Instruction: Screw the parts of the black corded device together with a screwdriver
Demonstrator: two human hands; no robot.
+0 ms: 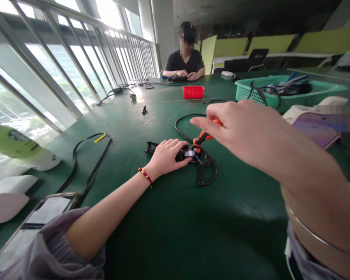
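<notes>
Lying near the middle of the green worktop (169, 225), the opened black device (189, 154) has its long axis running roughly left to right, wired end rightmost, the other end poking out past the left hand (167, 155). That hand is the nearer, directly over the device, fingers and thumb clamped around its body. An orange-and-black screwdriver (202, 138) slants down from the right to the wired end; whether its tip touches, I cannot tell. The right hand (245, 128), above and rightward of the device, has its fingers closed about the handle. A red tray (193, 94) sits well apart beyond.
</notes>
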